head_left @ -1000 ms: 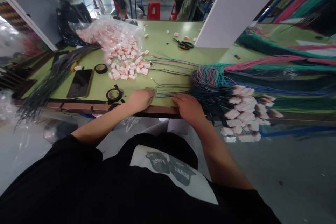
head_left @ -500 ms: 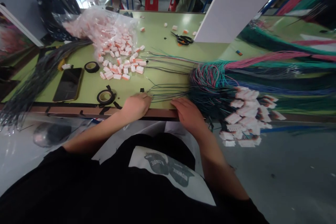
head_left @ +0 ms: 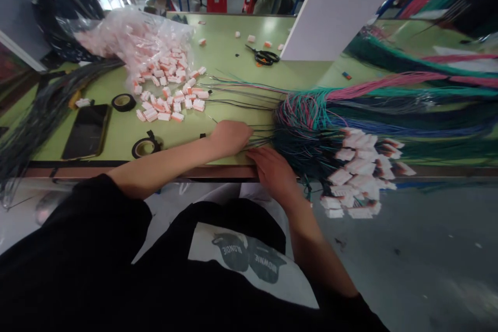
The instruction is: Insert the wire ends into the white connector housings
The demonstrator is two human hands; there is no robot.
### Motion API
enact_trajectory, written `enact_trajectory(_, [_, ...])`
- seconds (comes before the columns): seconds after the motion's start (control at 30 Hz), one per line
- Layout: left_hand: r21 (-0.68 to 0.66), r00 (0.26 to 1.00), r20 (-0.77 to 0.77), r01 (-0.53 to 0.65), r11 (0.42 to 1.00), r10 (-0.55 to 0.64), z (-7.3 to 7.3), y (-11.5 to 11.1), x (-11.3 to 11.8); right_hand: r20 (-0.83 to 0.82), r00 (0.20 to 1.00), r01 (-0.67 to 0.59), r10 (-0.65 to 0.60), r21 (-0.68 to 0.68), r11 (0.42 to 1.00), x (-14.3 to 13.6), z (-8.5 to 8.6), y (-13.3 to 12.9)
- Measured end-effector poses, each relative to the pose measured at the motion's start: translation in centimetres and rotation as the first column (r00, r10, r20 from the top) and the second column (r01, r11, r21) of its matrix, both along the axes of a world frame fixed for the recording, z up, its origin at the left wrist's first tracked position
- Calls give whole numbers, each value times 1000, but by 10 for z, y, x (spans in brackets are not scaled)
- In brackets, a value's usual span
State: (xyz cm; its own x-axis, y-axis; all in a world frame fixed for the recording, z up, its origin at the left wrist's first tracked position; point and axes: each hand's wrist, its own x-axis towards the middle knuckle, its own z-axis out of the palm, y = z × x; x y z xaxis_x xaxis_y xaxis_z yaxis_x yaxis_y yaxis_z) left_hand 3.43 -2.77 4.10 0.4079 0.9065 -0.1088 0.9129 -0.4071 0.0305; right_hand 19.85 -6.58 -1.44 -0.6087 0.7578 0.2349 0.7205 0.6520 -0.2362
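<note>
Both left hand and right hand lie near the wire bundle, the left shifted closer, apparently concentrating work there; both grips' hold unclear.

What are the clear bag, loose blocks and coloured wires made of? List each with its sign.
Bag: probably thin plastic film, shiny; it crinkles and its contents show through.
Blocks: likely moulded plastic, fairly matt; repeated boxy shapes, white and orange.
Wires: perhaps plastic-coated, slightly glossy; thin strands, evenly coloured, bend smoothly.
</note>
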Motion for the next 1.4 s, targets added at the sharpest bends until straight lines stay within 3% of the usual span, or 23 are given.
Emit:
enact_trajectory(0.13, [-27,998,-12,65,998,-65,-4,10,13,-5,1000,-2,2,-7,1000,0,2,0])
enact_trajectory(0.4, [-99,998,68,19,995,-12,-3,27,14,11,1000,12,-11,-22,1000,-1,0,-1])
enact_trajectory(0.8, [-138,998,-17,57,989,-60,3,33,27,-11,1000,2,-1,26,1000,-2,3,-2])
enact_trajectory(1.13, [-84,999,-9,47,995,-48,20,10,23,-51,999,-10,14,79,997,0,-6,-1])
enact_trajectory(1.27, [-92,1000,-11,19,996,-20,9,-10,13,-153,988,0,18,122,993,10,-9,-6])
enact_trajectory(1.4, [-36,999,-3,-52,998,52,-11,-33,5,-222,973,102,-61,181,978,16,-7,-4])
